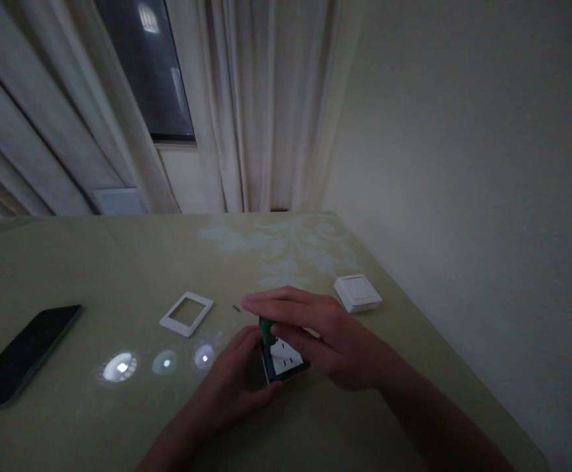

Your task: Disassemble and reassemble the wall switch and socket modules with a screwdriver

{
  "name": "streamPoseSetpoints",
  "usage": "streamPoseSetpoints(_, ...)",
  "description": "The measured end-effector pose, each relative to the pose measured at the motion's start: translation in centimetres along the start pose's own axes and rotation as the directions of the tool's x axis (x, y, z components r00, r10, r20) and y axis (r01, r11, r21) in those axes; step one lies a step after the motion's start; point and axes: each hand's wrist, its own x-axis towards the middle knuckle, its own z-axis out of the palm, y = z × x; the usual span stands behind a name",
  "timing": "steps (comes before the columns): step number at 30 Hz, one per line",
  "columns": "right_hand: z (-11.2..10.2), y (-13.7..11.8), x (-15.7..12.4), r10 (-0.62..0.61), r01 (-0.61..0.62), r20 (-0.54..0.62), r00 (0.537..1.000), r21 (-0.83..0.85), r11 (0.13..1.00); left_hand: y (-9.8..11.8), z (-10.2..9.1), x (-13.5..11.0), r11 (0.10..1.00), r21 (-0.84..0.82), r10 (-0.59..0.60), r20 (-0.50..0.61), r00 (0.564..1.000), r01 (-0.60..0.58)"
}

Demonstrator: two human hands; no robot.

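Note:
A wall socket (286, 357) with a white face and dark border lies on the table in front of me. My left hand (236, 377) grips it along its left side, thumb at the near edge. Above it, my right hand (315, 328) is closed around the green handle of a screwdriver (266, 332), fingers stretched over its top. The screwdriver stands about upright at the socket's far left edge; its tip is hidden. Just beyond my hands lies a small dark screw (236, 308). A white cover frame (186, 314) rests flat to the left.
A white switch box (358, 293) sits at the right, near the wall (462, 196). A dark phone or tablet (25, 357) lies at far left. Curtains (266, 105) hang behind the table (118, 262), whose right edge runs along the wall.

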Motion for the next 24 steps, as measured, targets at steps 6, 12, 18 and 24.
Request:
streamPoseSetpoints(6, 1.3, 0.5, -0.1, -0.09, 0.0, -0.305, 0.948, -0.281, 0.96, -0.6, 0.3, -0.2, 1.0, 0.009, 0.014, 0.006, 1.0, -0.014)
streamPoseSetpoints(12, 0.2, 0.6, -0.1, 0.015, -0.025, -0.099, 0.995, -0.094, 0.995, -0.6, 0.2, 0.0, 1.0, -0.013, 0.028, 0.017, 0.999, -0.027)
streamPoseSetpoints(18, 0.8, 1.1, -0.4, -0.012, -0.039, -0.263, 0.965, -0.188, 0.981, -0.8, 0.2, 0.0, 1.0, -0.013, 0.018, 0.014, 1.0, -0.018)
streamPoseSetpoints(24, 0.1, 0.7, -0.2, 0.054, -0.055, -0.053, 0.997, -0.019, 0.998, -0.8, 0.1, -0.1, 1.0, -0.009, 0.011, 0.0, 1.0, -0.011)
